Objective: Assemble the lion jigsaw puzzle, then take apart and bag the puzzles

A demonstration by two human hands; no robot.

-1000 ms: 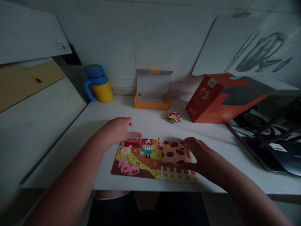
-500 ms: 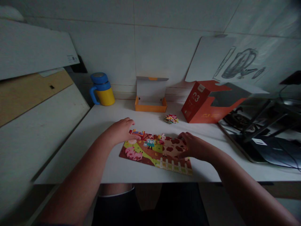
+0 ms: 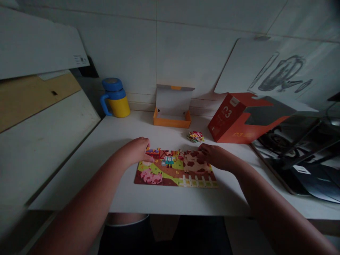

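Note:
A flat farm jigsaw puzzle lies on the white table, showing a pink pig, a figure in a teal apron, a brown-patched cow and a pale fence. At its upper left corner, my left hand grips the edge with the thumb over the face. My right hand is closed round the upper right corner, its fingertips partly hidden. Just beyond the puzzle's far edge sits a small pile of colourful cut-out pieces, touched by neither hand.
An open orange box stands by the wall, with a blue and yellow mug to its left. To the right is a tilted red carton beside dark equipment. Boards lean along the left side.
The puzzle has turned from a slant to nearly square with the table's front edge. My right hand has shifted up to its far corner. The camera view has moved slightly.

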